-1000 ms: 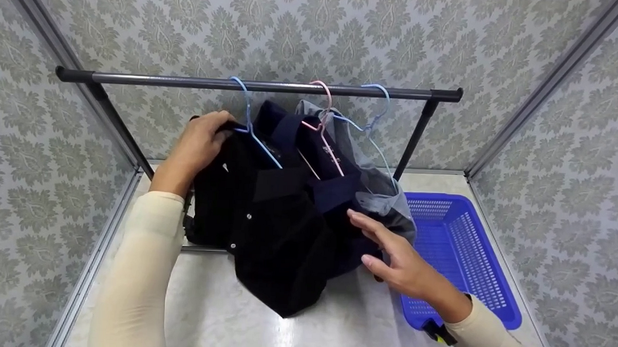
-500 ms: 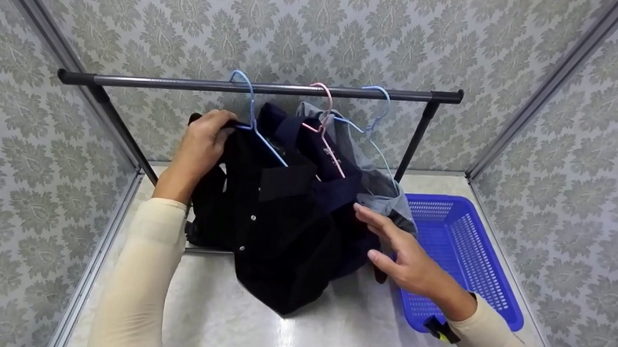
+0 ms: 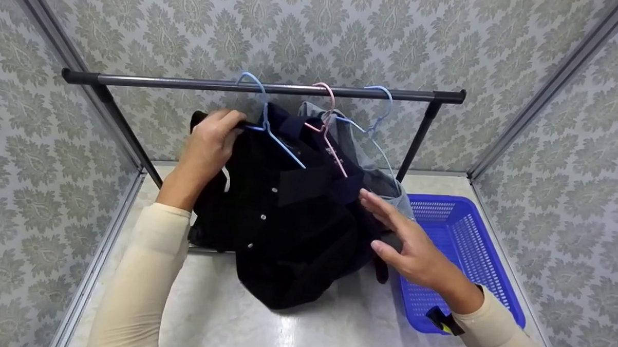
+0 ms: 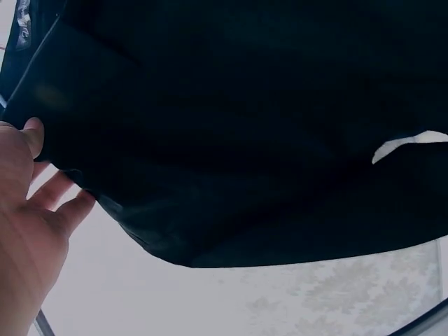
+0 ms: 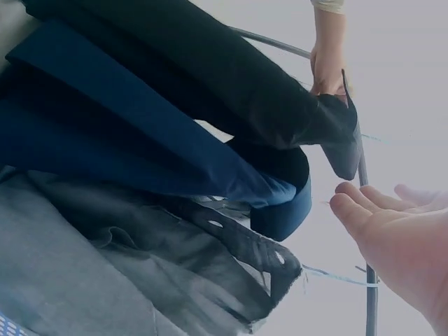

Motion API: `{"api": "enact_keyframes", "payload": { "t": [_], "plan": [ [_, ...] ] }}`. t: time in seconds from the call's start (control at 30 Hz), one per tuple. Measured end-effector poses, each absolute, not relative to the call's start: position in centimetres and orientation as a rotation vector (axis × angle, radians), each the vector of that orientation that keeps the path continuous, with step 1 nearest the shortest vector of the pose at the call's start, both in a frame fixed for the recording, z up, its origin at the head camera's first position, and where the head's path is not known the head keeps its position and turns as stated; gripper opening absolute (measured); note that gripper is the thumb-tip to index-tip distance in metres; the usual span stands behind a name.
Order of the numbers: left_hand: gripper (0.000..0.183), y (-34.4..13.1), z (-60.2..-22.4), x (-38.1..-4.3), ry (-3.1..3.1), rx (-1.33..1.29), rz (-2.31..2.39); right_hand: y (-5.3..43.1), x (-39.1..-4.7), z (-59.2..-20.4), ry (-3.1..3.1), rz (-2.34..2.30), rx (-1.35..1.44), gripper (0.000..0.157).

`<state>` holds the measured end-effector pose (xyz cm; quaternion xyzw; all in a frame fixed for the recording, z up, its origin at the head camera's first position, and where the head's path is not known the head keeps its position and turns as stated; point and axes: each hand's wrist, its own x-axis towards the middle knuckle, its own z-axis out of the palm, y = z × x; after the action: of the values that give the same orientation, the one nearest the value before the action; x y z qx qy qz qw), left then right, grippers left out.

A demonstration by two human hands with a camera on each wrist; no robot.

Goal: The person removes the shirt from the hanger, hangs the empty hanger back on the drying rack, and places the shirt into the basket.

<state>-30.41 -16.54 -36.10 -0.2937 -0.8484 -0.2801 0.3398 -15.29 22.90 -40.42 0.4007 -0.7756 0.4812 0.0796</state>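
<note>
My left hand (image 3: 210, 144) pinches the shoulder of a black shirt (image 3: 296, 245) with pale buttons, its thumb on top and fingers beneath in the left wrist view. The shirt hangs on a light blue hanger (image 3: 284, 148) whose hook is at the rail (image 3: 163, 82). Beside it on the right are a navy shirt (image 3: 347, 187) on a pink hanger (image 3: 335, 154) and a grey garment (image 5: 126, 245) on another blue hanger (image 3: 382, 117). My right hand (image 3: 414, 249) has its fingers extended near the navy shirt; whether it touches cloth I cannot tell.
A blue plastic basket (image 3: 513, 299) stands on the pale floor at the right, partly behind my right forearm. Patterned wall panels (image 3: 293, 34) enclose the rack on the back and both sides. The rack's right leg (image 3: 419, 139) stands behind the grey garment.
The black shirt and its blue hanger have shifted right along the rail, closer to the pink hanger. My left hand moved with them; my right hand shifted slightly right and up.
</note>
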Motion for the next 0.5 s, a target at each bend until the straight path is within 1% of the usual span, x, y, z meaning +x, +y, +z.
{"api": "enact_keyframes", "payload": {
  "t": [0.33, 0.5],
  "plan": [
    [0.011, -15.0, -34.3, -26.9, -2.329, -0.824, -0.653, 23.6, -14.9, -40.2, -2.303, 1.453, 1.185, 0.08],
    [0.012, -14.2, -33.5, -25.0, -2.363, -0.847, -0.585, 24.1, -14.8, -40.2, -2.304, 1.465, 1.176, 0.078]
  ]
}}
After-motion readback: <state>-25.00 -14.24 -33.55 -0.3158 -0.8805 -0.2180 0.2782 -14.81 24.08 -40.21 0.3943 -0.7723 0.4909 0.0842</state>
